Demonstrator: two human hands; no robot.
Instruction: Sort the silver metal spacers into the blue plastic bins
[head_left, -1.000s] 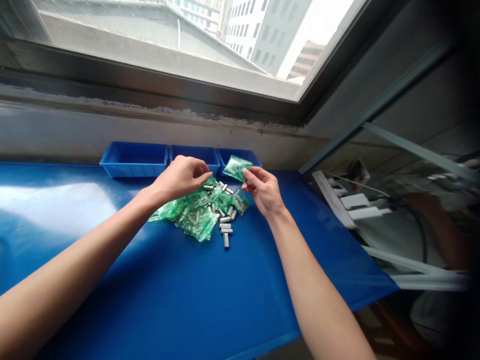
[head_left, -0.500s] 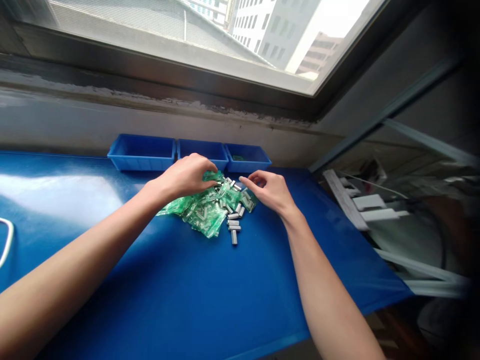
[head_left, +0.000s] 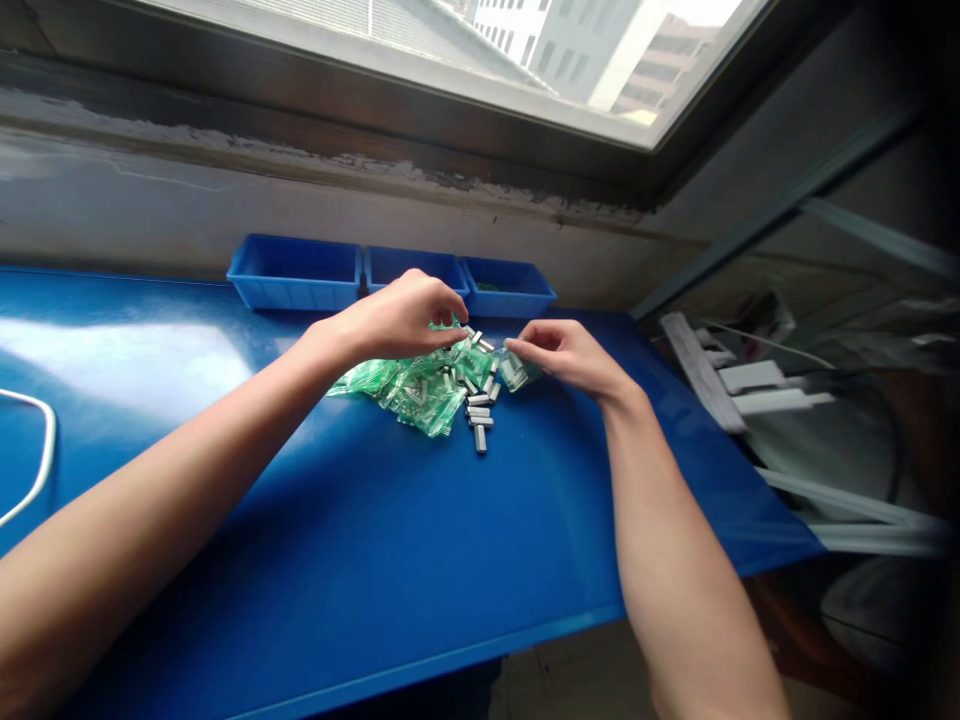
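A heap of small green plastic bags (head_left: pixel 409 385) lies on the blue table (head_left: pixel 337 540), with several loose little metal pieces (head_left: pixel 480 420) beside it. My left hand (head_left: pixel 397 318) rests on top of the heap, fingertips pinched at its far edge; what they grip is hidden. At the heap's right edge, my right hand (head_left: pixel 574 355) pinches one green bag (head_left: pixel 516 370) between thumb and fingers, just above the table.
Three blue bins stand in a row against the wall: left (head_left: pixel 294 272), middle (head_left: pixel 414 265), right (head_left: pixel 510 288) with something green inside. A white cable loop (head_left: pixel 37 450) lies at the far left. Beyond the table's right edge sit white strips (head_left: pixel 750 385).
One second ago my right hand held a green bag up near the right bin; that bag is gone from the hand, which came back to the heap and pinched another bag.
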